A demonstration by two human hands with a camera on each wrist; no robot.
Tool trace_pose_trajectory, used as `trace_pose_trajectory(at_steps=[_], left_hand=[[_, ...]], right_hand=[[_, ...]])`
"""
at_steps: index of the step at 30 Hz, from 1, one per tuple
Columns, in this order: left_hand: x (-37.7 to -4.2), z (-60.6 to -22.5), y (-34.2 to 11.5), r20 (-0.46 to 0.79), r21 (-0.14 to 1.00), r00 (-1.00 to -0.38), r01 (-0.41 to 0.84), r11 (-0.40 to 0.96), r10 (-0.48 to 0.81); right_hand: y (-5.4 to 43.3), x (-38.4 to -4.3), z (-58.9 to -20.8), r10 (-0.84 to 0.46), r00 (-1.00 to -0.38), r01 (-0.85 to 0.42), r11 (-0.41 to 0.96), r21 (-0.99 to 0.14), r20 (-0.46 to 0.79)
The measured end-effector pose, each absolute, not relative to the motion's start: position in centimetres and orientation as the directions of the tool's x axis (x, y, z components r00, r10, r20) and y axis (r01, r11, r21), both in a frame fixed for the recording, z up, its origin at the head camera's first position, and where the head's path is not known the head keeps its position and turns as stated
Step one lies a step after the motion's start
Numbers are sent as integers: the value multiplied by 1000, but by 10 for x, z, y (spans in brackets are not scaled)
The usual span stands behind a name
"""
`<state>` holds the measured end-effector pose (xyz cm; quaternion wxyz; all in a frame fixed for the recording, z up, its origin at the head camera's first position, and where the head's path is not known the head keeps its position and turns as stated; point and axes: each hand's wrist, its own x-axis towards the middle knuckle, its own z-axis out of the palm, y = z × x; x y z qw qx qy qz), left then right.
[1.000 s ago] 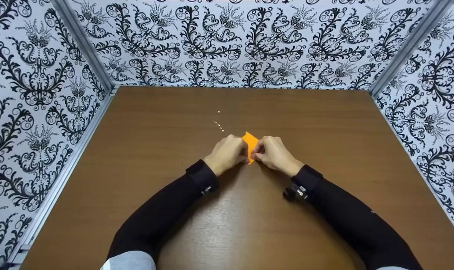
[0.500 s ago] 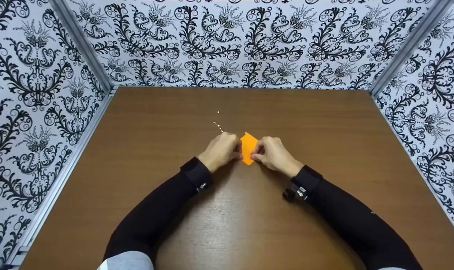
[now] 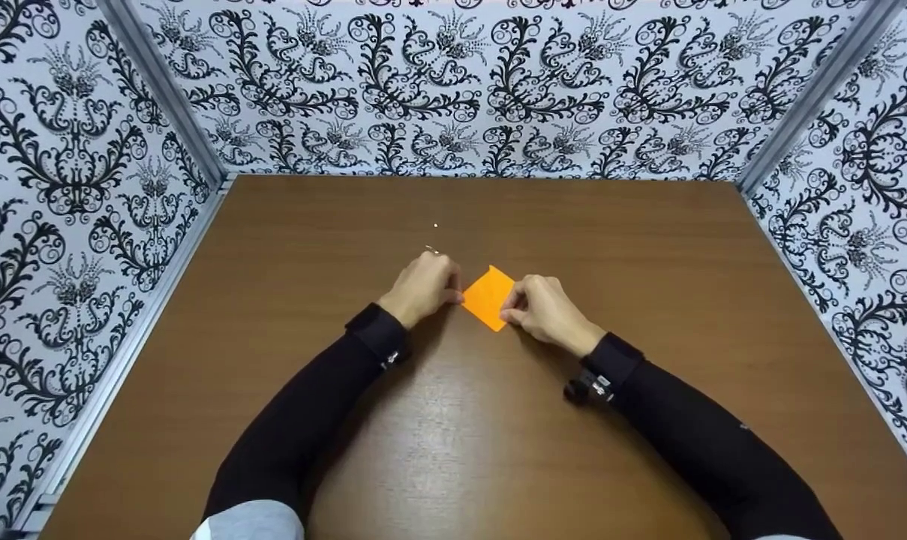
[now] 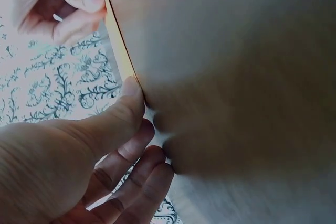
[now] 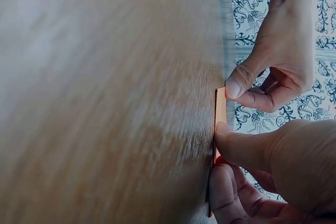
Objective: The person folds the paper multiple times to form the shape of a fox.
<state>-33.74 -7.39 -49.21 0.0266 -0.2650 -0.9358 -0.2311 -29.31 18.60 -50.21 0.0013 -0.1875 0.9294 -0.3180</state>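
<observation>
An orange piece of paper (image 3: 488,300), diamond-shaped from above, lies between my two hands low over the brown tabletop. My left hand (image 3: 423,286) pinches its left corner; in the left wrist view the thumb (image 4: 131,90) sits on the paper's edge with the fingers beyond it. At the paper's right side, my right hand (image 3: 547,309) grips it between thumb and fingers. Both wrist views show the paper (image 5: 221,108) nearly edge-on as a thin orange strip, so its folds are hard to make out.
The wooden table (image 3: 453,450) spreads around both arms. Small white marks (image 3: 435,225) show on it just beyond the left hand. Patterned black-and-white panels (image 3: 453,82) stand at the back and sides, joined by grey metal posts (image 3: 164,90).
My left hand has moved left and slightly away from me, and the orange paper now shows as a wider diamond. The right hand has stayed almost still, holding the right side.
</observation>
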Motion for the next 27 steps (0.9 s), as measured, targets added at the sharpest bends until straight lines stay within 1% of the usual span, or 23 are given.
trace_pose_trajectory(at_steps=[8,16,23,27], left_hand=[[-339,-493,-87,166,432,-881,469,770,443],[-335,-494,-99,249,383,-867,498,778,432],[-325,-493,-106,304,338,-858,504,795,414],[-321,-491,-111,314,318,-859,496,808,404]], right_hand=[[186,-293,-503,-343,-933,-337,733,-591,106],[187,-290,-500,-348,-931,-344,725,-596,114],[189,-287,-501,-340,-925,-371,726,-579,167],[190,-284,-497,-329,-925,-375,727,-575,188]])
